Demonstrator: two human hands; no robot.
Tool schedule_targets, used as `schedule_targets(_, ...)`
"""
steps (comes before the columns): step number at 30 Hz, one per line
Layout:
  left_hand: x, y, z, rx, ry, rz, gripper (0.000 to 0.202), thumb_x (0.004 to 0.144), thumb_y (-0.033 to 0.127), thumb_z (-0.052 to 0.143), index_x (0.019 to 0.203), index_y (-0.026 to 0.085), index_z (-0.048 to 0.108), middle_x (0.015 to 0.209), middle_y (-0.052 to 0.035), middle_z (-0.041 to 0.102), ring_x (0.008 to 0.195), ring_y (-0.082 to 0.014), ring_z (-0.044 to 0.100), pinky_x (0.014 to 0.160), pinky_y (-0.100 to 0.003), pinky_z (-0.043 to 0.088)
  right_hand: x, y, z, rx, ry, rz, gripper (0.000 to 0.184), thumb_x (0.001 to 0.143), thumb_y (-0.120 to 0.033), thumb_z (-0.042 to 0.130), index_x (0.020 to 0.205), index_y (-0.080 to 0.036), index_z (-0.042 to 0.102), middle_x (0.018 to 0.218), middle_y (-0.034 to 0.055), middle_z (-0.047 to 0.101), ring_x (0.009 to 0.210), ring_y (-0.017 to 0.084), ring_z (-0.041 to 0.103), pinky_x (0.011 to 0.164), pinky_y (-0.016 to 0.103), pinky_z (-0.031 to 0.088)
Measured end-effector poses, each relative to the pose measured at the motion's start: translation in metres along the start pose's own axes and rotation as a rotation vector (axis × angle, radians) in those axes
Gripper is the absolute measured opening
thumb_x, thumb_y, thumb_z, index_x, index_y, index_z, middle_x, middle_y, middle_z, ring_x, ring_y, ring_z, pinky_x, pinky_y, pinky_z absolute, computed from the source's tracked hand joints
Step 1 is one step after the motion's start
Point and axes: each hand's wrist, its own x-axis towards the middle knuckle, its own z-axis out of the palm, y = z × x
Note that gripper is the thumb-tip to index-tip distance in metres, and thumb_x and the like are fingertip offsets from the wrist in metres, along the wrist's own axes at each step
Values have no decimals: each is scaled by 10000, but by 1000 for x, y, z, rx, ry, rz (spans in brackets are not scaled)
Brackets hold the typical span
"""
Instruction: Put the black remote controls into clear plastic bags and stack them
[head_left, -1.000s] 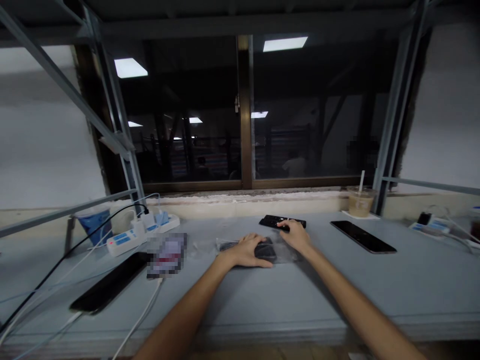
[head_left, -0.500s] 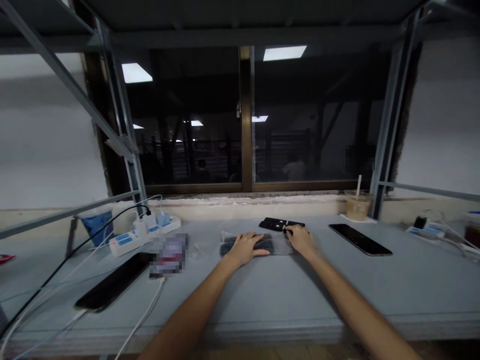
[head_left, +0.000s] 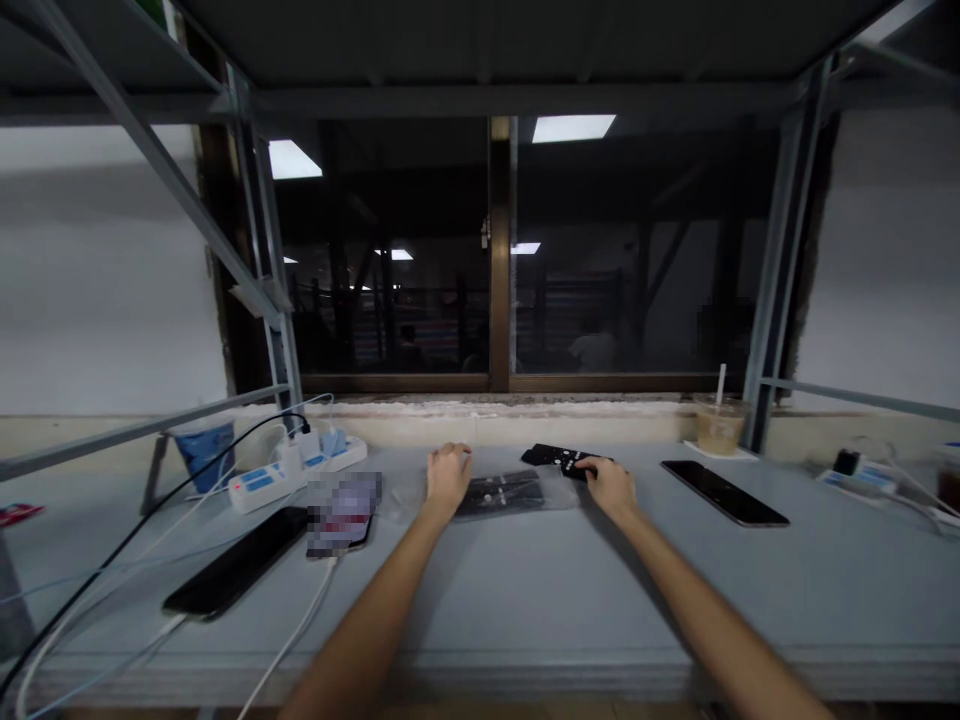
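Note:
My right hand [head_left: 610,486] has its fingers closed over the right end of a black remote control [head_left: 551,457] with pale buttons, which lies at the back of the table. In front of it lies a clear plastic bag [head_left: 556,492] with a flat dark object [head_left: 504,493] inside; small pale marks show on it, but its kind is hard to make out. By the bag's left end is my left hand [head_left: 448,480], fingers loosely bent and thumb apart, with nothing visible in it. Whether it touches the plastic cannot be told.
On the left are a white power strip [head_left: 259,487] with plugs and cables, a black phone [head_left: 236,565], a second phone [head_left: 352,510] and a blue cup [head_left: 202,455]. To the right lie another black phone [head_left: 724,492] and a drink cup [head_left: 718,428] with a straw. Metal posts flank the table.
My left hand has lifted off the bagged object and shifted left, uncovering it. My right hand stays at the remote control's right end. The camera view has shifted slightly.

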Motion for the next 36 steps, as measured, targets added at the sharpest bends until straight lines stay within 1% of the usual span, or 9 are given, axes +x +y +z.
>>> schedule_targets(3, 3, -14, -2, 49, -76, -159, 263, 851, 231, 397, 998, 211, 614, 1080, -74, 613, 998, -189, 561, 910, -316, 339, 1, -1, -2, 21, -8, 29, 310, 799, -133, 423, 899, -257, 689, 939, 24, 696, 869, 188, 625, 721, 273, 418)
schedule_targets(8, 5, -20, 6, 61, -177, -259, 247, 816, 238, 430, 895, 192, 660, 985, -104, 656, 944, -225, 595, 852, -350, 389, 2, 3, 1, 93, 4, 53, 269, 743, -114, 488, 876, -244, 683, 878, 8, 702, 842, 180, 627, 699, 262, 421)
schedule_targets(14, 5, -22, 8, 57, -160, -250, 307, 800, 234, 451, 1090, 219, 550, 1050, -96, 630, 1005, -217, 571, 866, -351, 380, 3, 8, 8, 144, 26, 75, 287, 690, -112, 553, 923, -237, 665, 924, 19, 687, 853, 177, 620, 692, 254, 444)
schedule_targets(18, 5, -23, 6, 58, -157, -234, 330, 776, 241, 499, 1105, 218, 519, 971, -75, 660, 1021, -216, 564, 859, -329, 379, 2, 7, 9, 88, 47, 54, 324, 663, -143, 600, 968, -232, 662, 1010, 68, 659, 922, 227, 599, 736, 298, 447)
schedule_targets(24, 6, -22, 6, 41, -140, -157, 409, 759, 156, 508, 1156, 245, 466, 1026, -37, 645, 1003, -173, 570, 869, -283, 362, 3, 6, 13, 184, 0, 43, 369, 659, -111, 594, 1013, -208, 632, 999, 54, 669, 909, 199, 614, 746, 269, 449)
schedule_targets(28, 5, -20, 6, 10, -57, -70, 423, 795, 77, 401, 1184, 240, 439, 1045, -33, 626, 1002, -150, 555, 874, -262, 344, 3, 4, 11, 285, -9, 10, 394, 605, -78, 611, 981, -189, 645, 953, 50, 682, 875, 196, 625, 728, 260, 454)
schedule_targets(31, 5, -17, 4, -27, 91, 1, 368, 830, 91, 333, 1152, 212, 465, 1042, -54, 610, 1005, -167, 534, 862, -279, 348, 3, 2, 8, 313, -8, 9, 370, 592, -80, 609, 936, -203, 666, 948, 34, 685, 870, 204, 626, 713, 270, 459)
schedule_targets(34, 4, -9, 0, -90, 230, 86, 378, 809, 80, 331, 1146, 191, 463, 1037, -60, 583, 1010, -175, 506, 876, -287, 343, 3, -1, 6, 322, -28, 9, 365, 585, -84, 609, 928, -188, 674, 955, 42, 682, 878, 214, 623, 704, 274, 461)
schedule_targets(36, 2, -3, -3, -132, 260, 145, 413, 772, 66, 358, 1161, 171, 449, 987, -59, 575, 980, -176, 502, 883, -288, 342, 3, -2, 6, 326, -33, 14, 392, 573, -76, 608, 946, -178, 671, 936, 45, 685, 859, 214, 627, 695, 274, 462)
